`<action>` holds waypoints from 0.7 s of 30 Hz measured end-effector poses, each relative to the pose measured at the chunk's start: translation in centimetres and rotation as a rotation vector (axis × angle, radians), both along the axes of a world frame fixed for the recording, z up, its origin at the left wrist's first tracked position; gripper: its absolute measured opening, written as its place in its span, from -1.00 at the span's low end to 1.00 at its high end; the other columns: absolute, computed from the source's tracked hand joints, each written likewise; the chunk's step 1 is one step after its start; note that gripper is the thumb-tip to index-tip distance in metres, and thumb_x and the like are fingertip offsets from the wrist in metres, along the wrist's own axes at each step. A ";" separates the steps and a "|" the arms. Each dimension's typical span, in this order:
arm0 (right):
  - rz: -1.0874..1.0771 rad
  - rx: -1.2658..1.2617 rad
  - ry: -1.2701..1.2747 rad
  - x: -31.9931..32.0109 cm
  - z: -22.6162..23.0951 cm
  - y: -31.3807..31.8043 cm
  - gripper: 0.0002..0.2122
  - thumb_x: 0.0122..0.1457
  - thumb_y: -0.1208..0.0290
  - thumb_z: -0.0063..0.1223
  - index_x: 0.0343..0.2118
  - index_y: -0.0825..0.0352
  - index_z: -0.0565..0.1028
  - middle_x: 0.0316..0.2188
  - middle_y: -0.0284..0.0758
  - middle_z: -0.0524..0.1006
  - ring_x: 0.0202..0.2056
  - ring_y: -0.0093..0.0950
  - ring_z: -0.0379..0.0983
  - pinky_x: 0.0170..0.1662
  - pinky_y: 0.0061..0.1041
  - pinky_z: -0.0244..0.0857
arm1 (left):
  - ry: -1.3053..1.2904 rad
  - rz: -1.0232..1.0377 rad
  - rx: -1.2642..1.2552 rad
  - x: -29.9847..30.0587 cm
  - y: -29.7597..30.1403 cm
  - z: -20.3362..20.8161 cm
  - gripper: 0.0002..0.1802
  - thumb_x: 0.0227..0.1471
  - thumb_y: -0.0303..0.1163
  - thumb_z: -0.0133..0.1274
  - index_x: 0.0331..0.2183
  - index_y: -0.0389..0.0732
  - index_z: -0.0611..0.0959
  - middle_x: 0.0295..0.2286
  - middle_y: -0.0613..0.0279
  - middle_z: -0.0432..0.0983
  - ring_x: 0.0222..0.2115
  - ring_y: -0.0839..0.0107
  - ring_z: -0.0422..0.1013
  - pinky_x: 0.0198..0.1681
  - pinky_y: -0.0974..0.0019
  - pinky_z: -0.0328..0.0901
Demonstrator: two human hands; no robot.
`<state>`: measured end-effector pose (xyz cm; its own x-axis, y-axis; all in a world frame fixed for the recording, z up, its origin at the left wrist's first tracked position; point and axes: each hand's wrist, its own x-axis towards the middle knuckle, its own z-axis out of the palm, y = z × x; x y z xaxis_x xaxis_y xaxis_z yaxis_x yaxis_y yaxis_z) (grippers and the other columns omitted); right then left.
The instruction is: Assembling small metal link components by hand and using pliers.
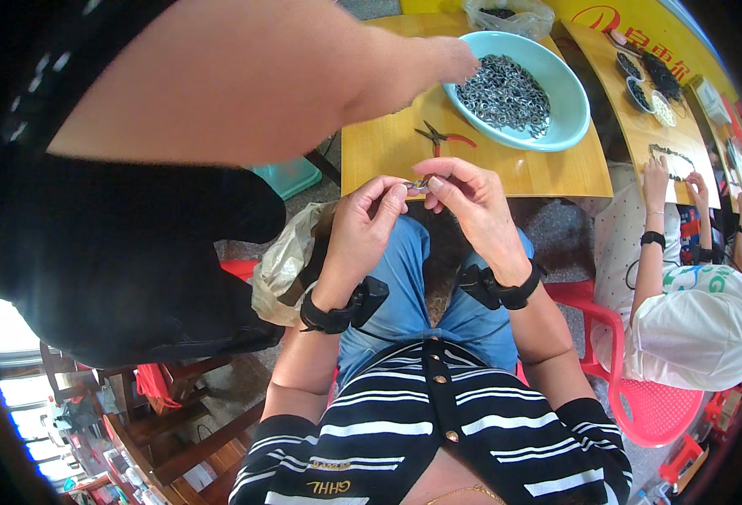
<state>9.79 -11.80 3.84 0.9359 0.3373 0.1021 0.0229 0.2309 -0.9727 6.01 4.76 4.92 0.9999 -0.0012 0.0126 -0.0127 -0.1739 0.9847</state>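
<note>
Over my lap, at the near edge of the wooden table (377,147), both hands meet fingertip to fingertip. My left hand (371,220) pinches small metal rings (418,184) between thumb and forefinger. From the other side, my right hand (474,206) grips the same small piece, its thumb and fingers closed. Its exact make is too small to tell. Just beyond my fingers lie pliers (443,138) with red handles, untouched. A light blue basin (566,93) behind them holds a heap of loose metal rings (505,94).
Another person's bare arm (261,84) crosses from the left, hand at the basin's rim. A clear plastic bag (518,18) stands behind the basin. A crumpled bag (285,268) hangs beside my left forearm. At right, a person in a white cap (699,328) handles a beaded strand (672,153).
</note>
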 end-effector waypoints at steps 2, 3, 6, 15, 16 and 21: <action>0.028 0.004 0.015 -0.1 0.1 0.2 -0.85 0.13 0.53 0.00 -0.27 0.46 0.51 -0.49 -0.38 0.53 -0.48 -0.68 0.40 -0.40 -0.68 0.30 | -0.022 -0.002 0.033 0.0 -0.1 0.1 -0.79 0.14 -0.32 -0.05 -0.31 -0.25 0.57 -0.57 0.44 0.39 -0.59 0.72 0.21 -0.53 0.60 0.12; 0.027 0.003 0.015 -0.2 0.0 0.1 -0.85 0.13 0.53 0.00 -0.27 0.46 0.51 -0.49 -0.38 0.53 -0.48 -0.68 0.40 -0.40 -0.68 0.30 | -0.043 -0.003 0.067 0.0 -0.1 0.1 -0.79 0.14 -0.32 -0.04 -0.30 -0.25 0.58 -0.57 0.44 0.40 -0.58 0.72 0.22 -0.53 0.60 0.13; 0.021 -0.115 -0.054 -0.2 0.1 0.1 -0.86 0.11 0.54 0.03 -0.29 0.45 0.52 -0.52 -0.38 0.53 -0.50 -0.68 0.42 -0.43 -0.68 0.30 | -0.039 -0.021 0.043 0.0 -0.1 0.2 -0.79 0.13 -0.33 -0.03 -0.31 -0.26 0.57 -0.57 0.44 0.42 -0.59 0.72 0.22 -0.54 0.59 0.13; -0.095 -0.138 -0.059 -0.2 0.0 -0.2 -0.95 0.09 0.59 0.04 -0.39 0.44 0.48 -0.57 -0.41 0.49 -0.53 -0.67 0.42 -0.45 -0.68 0.30 | -0.110 0.011 0.171 0.1 0.2 -0.1 -0.83 0.07 -0.44 0.05 -0.28 -0.31 0.57 -0.48 0.38 0.48 -0.46 0.67 0.34 -0.35 0.54 0.26; -0.078 -0.123 -0.052 -0.2 0.1 -0.3 -0.95 0.09 0.59 0.03 -0.38 0.44 0.48 -0.57 -0.41 0.49 -0.52 -0.67 0.42 -0.45 -0.67 0.31 | -0.109 0.010 0.170 0.2 0.2 -0.1 -0.83 0.07 -0.44 0.05 -0.28 -0.31 0.57 -0.48 0.38 0.48 -0.46 0.67 0.34 -0.35 0.54 0.26; -0.033 -0.080 -0.022 0.1 0.5 -0.5 -0.93 0.11 0.57 0.02 -0.37 0.44 0.49 -0.56 -0.40 0.49 -0.50 -0.66 0.43 -0.44 -0.66 0.32 | -0.197 0.048 0.158 0.6 0.2 -0.6 -0.84 0.04 -0.41 0.07 -0.32 -0.28 0.58 -0.50 0.28 0.48 -0.53 0.59 0.36 -0.44 0.49 0.26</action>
